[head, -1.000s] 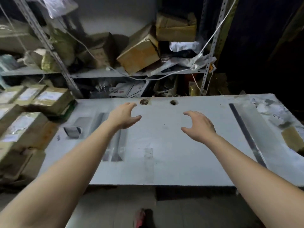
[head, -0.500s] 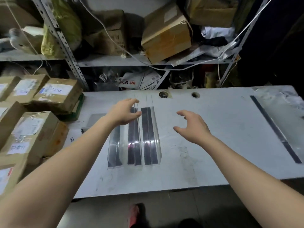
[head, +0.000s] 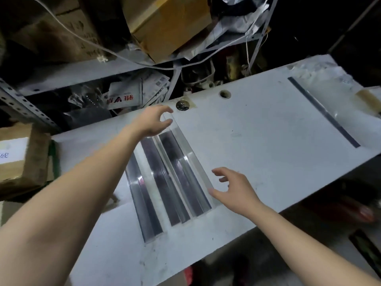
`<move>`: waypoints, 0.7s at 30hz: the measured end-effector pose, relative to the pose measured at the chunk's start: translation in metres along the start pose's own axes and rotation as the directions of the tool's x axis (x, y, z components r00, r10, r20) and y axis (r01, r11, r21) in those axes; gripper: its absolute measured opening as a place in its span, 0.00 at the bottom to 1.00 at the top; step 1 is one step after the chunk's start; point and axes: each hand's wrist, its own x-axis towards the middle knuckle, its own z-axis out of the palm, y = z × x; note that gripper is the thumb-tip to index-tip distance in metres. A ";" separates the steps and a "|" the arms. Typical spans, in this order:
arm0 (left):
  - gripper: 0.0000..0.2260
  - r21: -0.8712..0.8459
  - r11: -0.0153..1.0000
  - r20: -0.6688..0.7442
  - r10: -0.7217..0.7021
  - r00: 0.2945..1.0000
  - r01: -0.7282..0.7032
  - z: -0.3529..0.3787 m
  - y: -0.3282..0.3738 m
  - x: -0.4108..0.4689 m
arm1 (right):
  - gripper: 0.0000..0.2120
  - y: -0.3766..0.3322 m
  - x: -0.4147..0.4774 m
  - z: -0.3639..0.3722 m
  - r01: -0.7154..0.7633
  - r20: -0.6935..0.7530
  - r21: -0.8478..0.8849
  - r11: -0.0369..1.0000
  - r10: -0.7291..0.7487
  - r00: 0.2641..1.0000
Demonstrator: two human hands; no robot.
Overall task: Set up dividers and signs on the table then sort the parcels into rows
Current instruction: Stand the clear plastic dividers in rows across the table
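Note:
Three clear acrylic dividers with dark base strips lie side by side on the white table. My left hand hovers at their far end, fingers spread and slightly curved around the tip of the rightmost divider, holding nothing that I can see. My right hand is at the near end of that same divider, fingers spread, thumb close to its clear edge. A fourth divider with a dark strip lies alone at the right of the table. A taped cardboard parcel sits at the left edge.
Behind the table stands a metal shelf crammed with cardboard boxes, papers and white cables. Two round holes sit near the table's far edge. Crumpled clear wrap and tape lie at the far right corner.
The view has swung left and closer, bringing the three dividers to the middle. Both hands have moved onto the ends of the rightmost divider, left at the far end, right at the near end.

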 end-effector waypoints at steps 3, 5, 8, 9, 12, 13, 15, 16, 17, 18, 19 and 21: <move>0.12 0.049 0.996 0.045 0.074 0.996 -0.076 -0.003 -0.012 0.025 | 0.24 0.012 -0.003 0.011 -0.044 -0.001 0.024 0.999 0.044 0.999; 0.09 0.067 0.989 0.088 0.128 0.988 -0.134 -0.006 -0.021 0.035 | 0.20 0.017 -0.005 0.016 -0.063 -0.013 0.021 0.998 0.063 0.998; 0.09 0.063 0.976 0.101 0.200 0.975 -0.207 -0.012 -0.031 0.044 | 0.12 0.020 -0.005 0.020 -0.085 -0.056 0.019 0.996 0.086 0.995; 0.10 0.064 0.974 0.092 0.212 0.973 -0.218 -0.013 -0.034 0.046 | 0.10 0.020 -0.005 0.021 -0.090 -0.065 0.015 0.996 0.090 0.994; 0.15 0.064 0.972 0.126 0.215 0.968 -0.224 -0.016 -0.045 0.050 | 0.05 0.021 -0.005 0.023 -0.108 -0.091 0.011 0.994 0.108 0.990; 0.15 0.066 0.974 0.149 0.206 0.967 -0.217 -0.016 -0.048 0.051 | 0.05 0.022 -0.004 0.023 -0.118 -0.103 0.011 0.993 0.119 0.988; 0.13 0.062 0.974 0.177 0.205 0.963 -0.219 -0.013 -0.051 0.052 | 0.06 0.024 -0.004 0.024 -0.136 -0.127 0.014 0.991 0.137 0.982; 0.11 0.056 0.972 0.187 0.216 0.958 -0.230 -0.011 -0.051 0.053 | 0.06 0.025 -0.004 0.025 -0.140 -0.139 0.019 0.990 0.142 0.980; 0.09 0.050 0.968 0.201 0.230 0.952 -0.245 -0.009 -0.051 0.053 | 0.07 0.025 -0.004 0.025 -0.141 -0.149 0.022 0.990 0.143 0.979; 0.07 0.048 0.964 0.219 0.246 0.944 -0.262 -0.006 -0.051 0.054 | 0.07 0.024 -0.004 0.025 -0.138 -0.160 0.020 0.990 0.139 0.977; 0.05 0.046 0.960 0.235 0.260 0.937 -0.278 -0.004 -0.051 0.054 | 0.07 0.023 -0.003 0.025 -0.135 -0.172 0.016 0.991 0.135 0.976; 0.03 0.029 0.954 0.248 0.283 0.927 -0.299 -0.001 -0.051 0.054 | 0.07 0.023 -0.002 0.024 -0.132 -0.199 0.020 0.991 0.133 0.971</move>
